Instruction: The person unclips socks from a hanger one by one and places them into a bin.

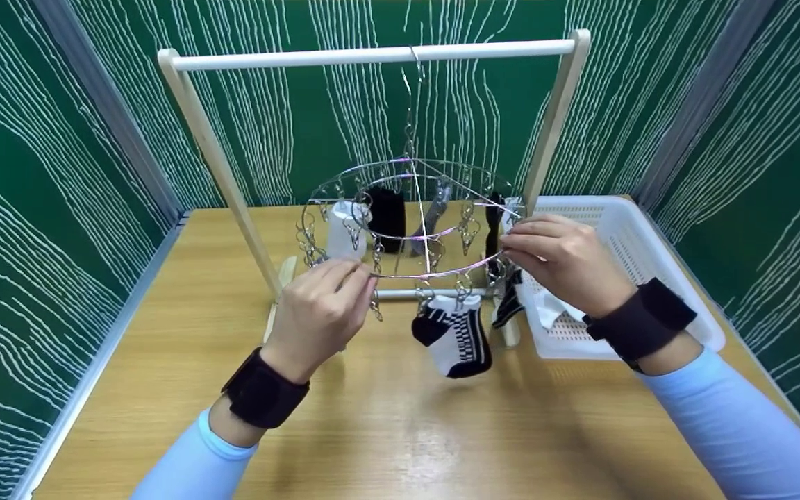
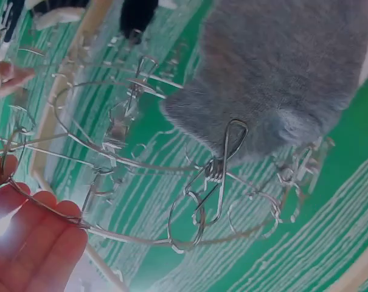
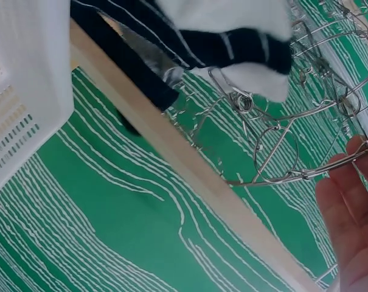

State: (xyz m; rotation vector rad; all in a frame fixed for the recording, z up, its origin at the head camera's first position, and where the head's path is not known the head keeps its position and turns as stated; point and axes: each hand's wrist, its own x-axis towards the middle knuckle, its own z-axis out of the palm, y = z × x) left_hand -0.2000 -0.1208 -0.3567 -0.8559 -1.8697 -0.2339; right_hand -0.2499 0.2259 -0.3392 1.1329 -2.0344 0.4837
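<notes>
The left grip (image 1: 320,309) is pinching the near-left rim of the round wire hanger (image 1: 421,216), the right grip (image 1: 567,260) its right rim; the hanger is hanging from the rack's bar (image 1: 303,58), carrying clipped socks (image 1: 452,340); right of it, a white basket (image 1: 584,349) is resting on the surface (image 1: 372,430), holding white cloth (image 1: 554,310).

Table (image 1: 185,389) under rack (image 1: 303,58), basket (image 1: 556,348) (white)
</notes>
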